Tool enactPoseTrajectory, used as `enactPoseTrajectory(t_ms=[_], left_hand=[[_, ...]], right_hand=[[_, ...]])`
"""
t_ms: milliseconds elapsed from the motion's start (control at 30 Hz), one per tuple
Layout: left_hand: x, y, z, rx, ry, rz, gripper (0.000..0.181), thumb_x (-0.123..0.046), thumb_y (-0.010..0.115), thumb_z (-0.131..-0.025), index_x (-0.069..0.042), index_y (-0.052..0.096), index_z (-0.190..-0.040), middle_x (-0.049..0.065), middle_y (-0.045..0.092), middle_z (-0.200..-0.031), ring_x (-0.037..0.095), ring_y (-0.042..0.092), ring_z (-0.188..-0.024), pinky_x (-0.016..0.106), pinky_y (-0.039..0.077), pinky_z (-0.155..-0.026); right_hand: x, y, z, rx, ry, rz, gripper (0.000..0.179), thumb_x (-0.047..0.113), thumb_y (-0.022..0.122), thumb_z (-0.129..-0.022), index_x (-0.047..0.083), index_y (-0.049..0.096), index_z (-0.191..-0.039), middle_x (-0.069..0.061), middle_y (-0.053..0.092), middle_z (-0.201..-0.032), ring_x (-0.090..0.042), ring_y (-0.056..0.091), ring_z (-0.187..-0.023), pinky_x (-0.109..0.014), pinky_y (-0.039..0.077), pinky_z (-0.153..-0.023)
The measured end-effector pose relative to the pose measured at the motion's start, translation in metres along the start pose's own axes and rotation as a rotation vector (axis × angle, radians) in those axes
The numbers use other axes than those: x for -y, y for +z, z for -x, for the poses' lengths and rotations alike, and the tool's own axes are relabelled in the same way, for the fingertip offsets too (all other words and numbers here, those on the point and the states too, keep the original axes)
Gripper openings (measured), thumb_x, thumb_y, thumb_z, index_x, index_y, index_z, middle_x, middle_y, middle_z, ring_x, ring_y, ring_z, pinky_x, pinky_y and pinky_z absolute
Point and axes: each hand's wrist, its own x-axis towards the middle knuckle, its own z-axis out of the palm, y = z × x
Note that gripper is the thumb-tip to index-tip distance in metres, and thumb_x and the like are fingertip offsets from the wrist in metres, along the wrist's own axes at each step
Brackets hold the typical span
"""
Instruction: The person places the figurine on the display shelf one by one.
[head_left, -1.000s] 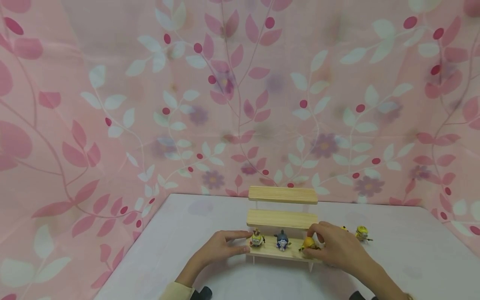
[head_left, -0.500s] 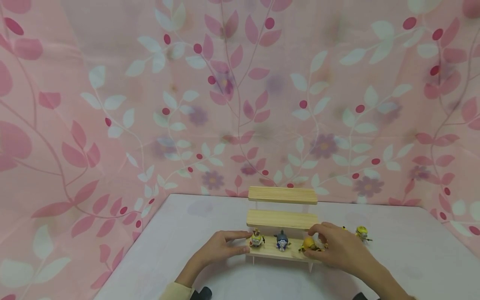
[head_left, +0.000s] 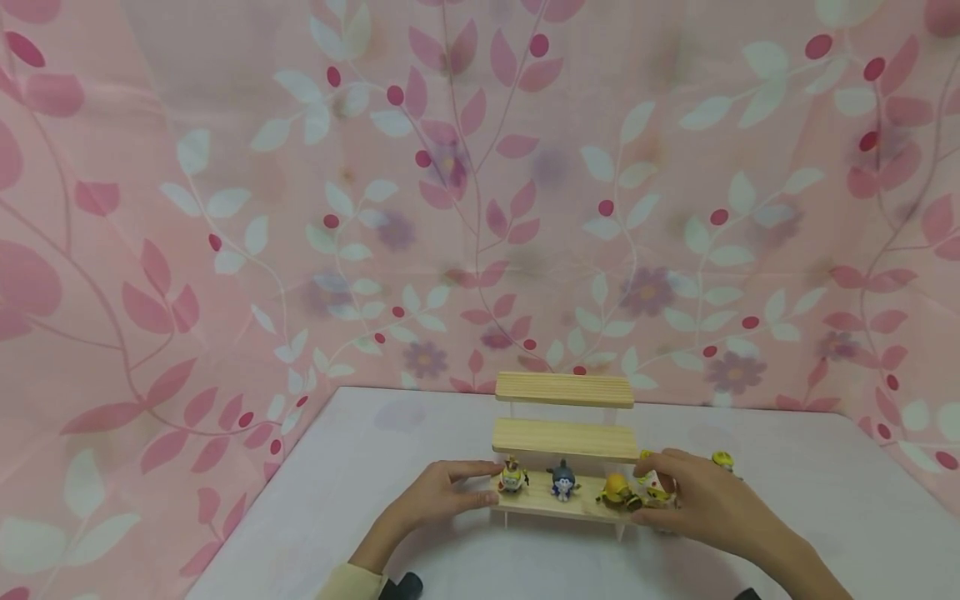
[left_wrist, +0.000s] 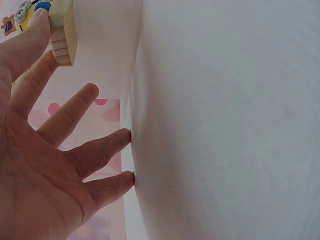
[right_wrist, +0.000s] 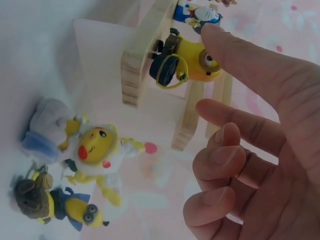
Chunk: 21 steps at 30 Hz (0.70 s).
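My left hand [head_left: 442, 498] touches the left end of the lowest board of a small three-tier wooden display shelf [head_left: 536, 505], thumb and index finger at its corners. The left wrist view shows its other fingers spread, straight. On that board stand a crowned minion figurine [head_left: 512, 477], a blue-and-white figurine [head_left: 563, 482] with grey headgear, and, at the right end, a yellow minion figurine [head_left: 617, 488] with a dark bucket-like piece. My right hand [head_left: 708, 504] is just right of this last figurine and holds nothing. In the right wrist view its thumb [right_wrist: 250, 62] overlaps the figurine's head; contact is unclear.
Right of the shelf, on the white table [head_left: 810, 508], stand a Pikachu figurine [right_wrist: 95, 145] in a white hood, a blue-clothed minion figurine [right_wrist: 80, 210] and a brown-topped figurine [right_wrist: 32, 195]. A pink floral cloth [head_left: 480, 208] hangs behind and to the sides.
My right hand has let go of the yellow minion figurine and moved right, uncovering the white-hooded figurine beside the shelf. My left hand stays at the shelf's left end.
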Motion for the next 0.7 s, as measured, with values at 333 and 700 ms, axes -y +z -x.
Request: enactPoseTrajectory(t_ms=[333,700], left_hand=[[0.003,-0.001,-0.001,0.002,0.016,-0.025,0.043,-0.041,0.075,-0.088,-0.026,0.068,-0.128,-0.014,0.063,-0.128,0.017,0.053,-0.127,0.049,0.041,-0.108],[0.004,0.0,-0.001,0.0,0.002,-0.022,0.043,-0.042,0.075,-0.087,-0.027,0.069,-0.127,-0.018,0.063,-0.126,0.015,0.053,-0.127,0.048,0.04,-0.108]], right_hand=[[-0.008,-0.004,0.003,0.063,0.08,0.014,0.042,0.049,0.083,-0.074,0.025,0.067,-0.105,0.015,0.043,-0.076,0.0,0.039,-0.065,-0.02,0.033,-0.049],[-0.028,0.002,0.007,0.057,0.062,0.016,0.041,0.044,0.084,-0.075,0.023,0.067,-0.105,0.015,0.043,-0.077,0.001,0.039,-0.065,-0.019,0.034,-0.051]])
